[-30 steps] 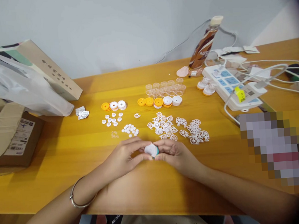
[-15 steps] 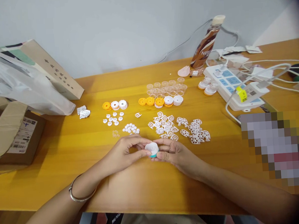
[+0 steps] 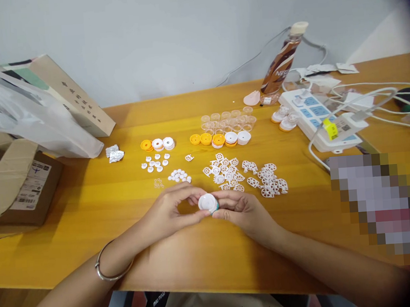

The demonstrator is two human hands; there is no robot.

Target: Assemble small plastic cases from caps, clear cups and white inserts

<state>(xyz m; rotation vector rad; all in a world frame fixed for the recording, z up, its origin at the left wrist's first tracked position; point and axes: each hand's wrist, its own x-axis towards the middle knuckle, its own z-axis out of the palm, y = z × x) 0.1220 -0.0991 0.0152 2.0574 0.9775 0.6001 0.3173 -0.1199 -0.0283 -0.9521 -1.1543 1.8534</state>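
Between my two hands is a small round white cup-like part with a teal edge [image 3: 207, 203], its hollow side turned up toward me. The fingers of my left hand [image 3: 180, 204] pinch it from the left. My right hand [image 3: 242, 211] grips its right side, thumb in front and fingers behind. Just beyond my hands lie small white round pieces [image 3: 179, 176] and a pile of white spoked plastic pieces [image 3: 227, 173]. More white cut-out pieces [image 3: 272, 181] lie to the right of that pile.
Orange and white discs [image 3: 218, 139] line up behind, before clear plastic cups [image 3: 228, 120]. A cardboard box [image 3: 35, 188] and plastic bag [image 3: 48, 117] stand left. A power strip [image 3: 318, 117], cables and a bottle [image 3: 283, 61] occupy the right. Foil [image 3: 115, 154] lies left of the discs.
The cup-like part has tilted in my fingers, so its hollow face shows more fully and less teal is visible. Both hands stay in nearly the same place. The table's pieces have not moved.
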